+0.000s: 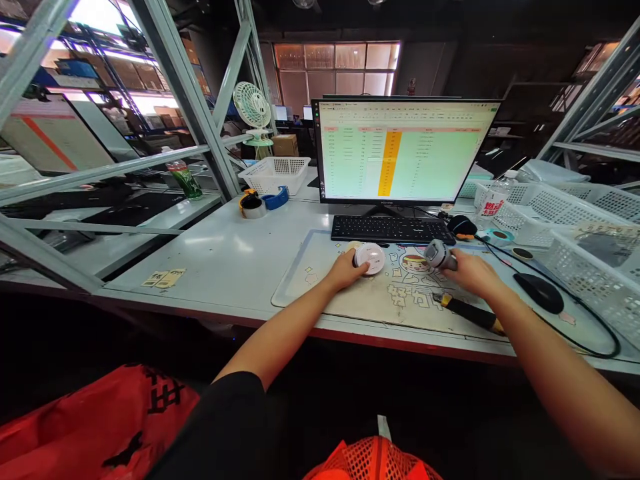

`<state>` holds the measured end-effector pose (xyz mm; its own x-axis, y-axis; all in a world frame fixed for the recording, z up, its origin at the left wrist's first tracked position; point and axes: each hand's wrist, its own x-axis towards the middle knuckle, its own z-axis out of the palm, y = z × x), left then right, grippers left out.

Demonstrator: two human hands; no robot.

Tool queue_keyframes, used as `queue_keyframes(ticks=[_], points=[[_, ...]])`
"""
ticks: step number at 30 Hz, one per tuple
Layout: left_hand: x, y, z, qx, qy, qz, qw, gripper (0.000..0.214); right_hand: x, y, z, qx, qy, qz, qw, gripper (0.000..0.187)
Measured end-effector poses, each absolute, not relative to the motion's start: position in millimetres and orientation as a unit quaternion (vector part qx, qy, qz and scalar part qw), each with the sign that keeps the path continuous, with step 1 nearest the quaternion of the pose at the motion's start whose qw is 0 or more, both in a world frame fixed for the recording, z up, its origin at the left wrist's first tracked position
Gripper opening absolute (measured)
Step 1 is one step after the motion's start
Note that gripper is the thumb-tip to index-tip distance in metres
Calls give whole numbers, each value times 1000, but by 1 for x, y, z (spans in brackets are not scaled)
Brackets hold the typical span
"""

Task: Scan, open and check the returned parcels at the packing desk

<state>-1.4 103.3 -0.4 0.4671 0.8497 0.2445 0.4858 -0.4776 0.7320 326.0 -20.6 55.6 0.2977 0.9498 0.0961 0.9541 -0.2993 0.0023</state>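
My left hand (343,272) is closed around a round container with a white lid (370,259), its lid facing me. A grey barcode scanner (437,253) is in my right hand (471,272), its head pointing left toward the container. Both are over a printed desk mat (345,301). Below the scanner, a black-and-yellow utility knife (467,312) lies on the mat. Behind my hands is a black keyboard (395,229), and a monitor (350,160) shows a spreadsheet with an orange column. The scanner's handle is mostly hidden by my fingers.
A black mouse (539,292) and a looping cable lie at the right. White plastic baskets (595,273) line the right side, with a bottle (495,200) beside them. Tape rolls (253,205), another basket (275,175) and a fan (253,107) stand back left. Metal posts (185,87) frame the desk.
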Motion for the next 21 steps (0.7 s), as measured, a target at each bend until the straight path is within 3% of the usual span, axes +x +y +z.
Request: queue_keyframes(ticks=[6, 10, 14, 17, 19, 21], points=[[-3, 104, -1, 803, 403, 319, 302, 36, 373, -12, 37, -888, -457, -35, 13, 61], [-1, 102, -1, 819, 369, 333, 286, 35, 327, -6, 48, -811, -562, -73, 145, 68], [1, 98, 1, 832, 323, 366, 264, 38, 253, 18, 50, -602, -725, 178, 283, 71], [-3, 100, 7, 794, 333, 432, 267, 35, 220, 43, 43, -573, -689, 320, 309, 49], [-9, 105, 15, 729, 366, 510, 273, 34, 214, 58, 41, -584, -659, 360, 309, 30], [-15, 112, 25, 667, 371, 579, 287, 35, 213, 73, 43, -593, -652, 361, 304, 23]])
